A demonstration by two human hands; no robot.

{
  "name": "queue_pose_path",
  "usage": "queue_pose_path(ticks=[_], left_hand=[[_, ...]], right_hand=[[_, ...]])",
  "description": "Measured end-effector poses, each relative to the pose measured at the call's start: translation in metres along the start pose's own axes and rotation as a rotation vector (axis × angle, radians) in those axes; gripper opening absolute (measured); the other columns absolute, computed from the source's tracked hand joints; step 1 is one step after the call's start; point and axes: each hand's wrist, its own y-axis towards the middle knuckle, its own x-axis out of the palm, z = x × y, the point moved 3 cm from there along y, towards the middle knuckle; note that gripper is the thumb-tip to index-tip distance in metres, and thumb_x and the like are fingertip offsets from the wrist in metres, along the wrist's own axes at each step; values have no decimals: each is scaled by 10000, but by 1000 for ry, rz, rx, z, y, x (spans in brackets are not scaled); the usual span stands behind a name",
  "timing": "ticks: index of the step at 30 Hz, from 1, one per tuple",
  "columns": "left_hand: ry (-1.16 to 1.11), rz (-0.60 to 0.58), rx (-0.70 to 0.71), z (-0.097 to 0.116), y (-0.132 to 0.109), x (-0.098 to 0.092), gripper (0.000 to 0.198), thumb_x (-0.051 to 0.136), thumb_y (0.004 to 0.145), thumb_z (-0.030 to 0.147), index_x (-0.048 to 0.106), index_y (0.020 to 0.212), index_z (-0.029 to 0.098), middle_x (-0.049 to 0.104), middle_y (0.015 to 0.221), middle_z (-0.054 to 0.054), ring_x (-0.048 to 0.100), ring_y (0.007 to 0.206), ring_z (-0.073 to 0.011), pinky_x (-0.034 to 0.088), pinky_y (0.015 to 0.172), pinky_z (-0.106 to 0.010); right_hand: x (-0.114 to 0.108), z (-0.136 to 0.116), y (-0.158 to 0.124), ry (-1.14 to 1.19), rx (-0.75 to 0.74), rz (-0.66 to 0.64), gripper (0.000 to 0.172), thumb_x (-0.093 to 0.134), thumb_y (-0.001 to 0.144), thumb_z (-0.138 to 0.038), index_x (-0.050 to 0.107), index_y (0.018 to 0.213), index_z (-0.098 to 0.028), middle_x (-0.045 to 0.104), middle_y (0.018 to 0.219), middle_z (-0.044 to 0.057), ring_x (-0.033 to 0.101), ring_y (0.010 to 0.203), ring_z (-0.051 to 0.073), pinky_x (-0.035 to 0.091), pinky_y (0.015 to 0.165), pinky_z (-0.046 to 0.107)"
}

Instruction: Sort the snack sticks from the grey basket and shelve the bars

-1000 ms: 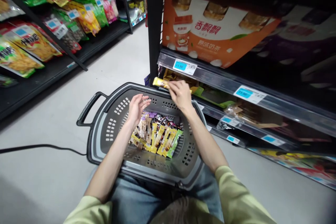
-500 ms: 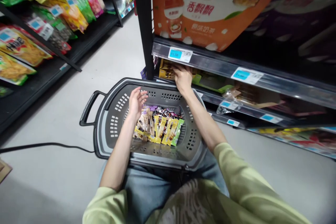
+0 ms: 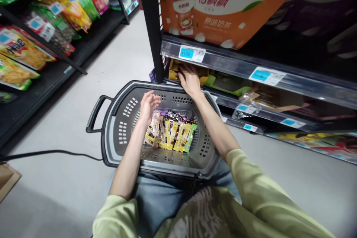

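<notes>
A grey shopping basket (image 3: 131, 134) with black rims rests across my lap. Inside it lies a row of yellow stick sachets (image 3: 174, 135), with a green sachet (image 3: 190, 137) at the right end and beige, purple and dark ones around. My left hand (image 3: 149, 106) hovers over the basket's left part, fingers loosely bent and apart, with nothing in it. My right hand (image 3: 190, 80) reaches past the far rim into a yellow carton (image 3: 173, 68) on the low shelf. Its thumb and fingers are spread; the fingertips are in shadow and what they touch is unclear.
Above my right hand juts a shelf edge (image 3: 223, 57) bearing an orange and white drink carton (image 3: 200, 18). A green-edged carton (image 3: 231, 83) stands right of the yellow one. A black post (image 3: 150, 26) rises behind the basket. Snack bags (image 3: 67, 9) fill the left rack.
My right hand has shifted slightly and its fingers have spread over the yellow carton, which shows more now. My left hand stays over the basket. The view has moved a little.
</notes>
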Motion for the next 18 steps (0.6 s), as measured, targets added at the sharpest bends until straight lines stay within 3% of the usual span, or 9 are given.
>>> queue_pose_path(ticks=[4,8,14,18], left_hand=[[26,8,5,0,-1,1,292,626,850,355,579,1102,216,722,854,-32,659,699,-136,461,640,-253],[12,7,6,-1,-2,2,257,618,851,324,590,1080,210,725,826,-26,660,679,-130,457,625,-241],[46,-1,1,-1,-3,3,291,642,835,358,593,1084,217,724,852,-27,661,696,-133,459,636,-243],[51,9,-2,-2,-3,4,291,626,846,364,590,1090,209,724,846,-28,663,694,-134,460,640,-245]], right_hand=[[-4,-3,3,-108,50,37,515,398,1011,-422,519,1428,-146,551,1445,147,437,1367,305,290,1175,474],[0,-2,6,-146,69,-20,491,361,1024,-448,581,1351,-154,595,1383,160,470,1327,317,264,1170,468],[4,-3,6,-120,120,-51,605,285,1025,-533,502,1424,-133,551,1431,183,485,1322,324,298,1147,470],[3,-7,19,-131,177,-58,586,254,1034,-512,557,1362,-132,593,1378,184,520,1292,340,312,1137,511]])
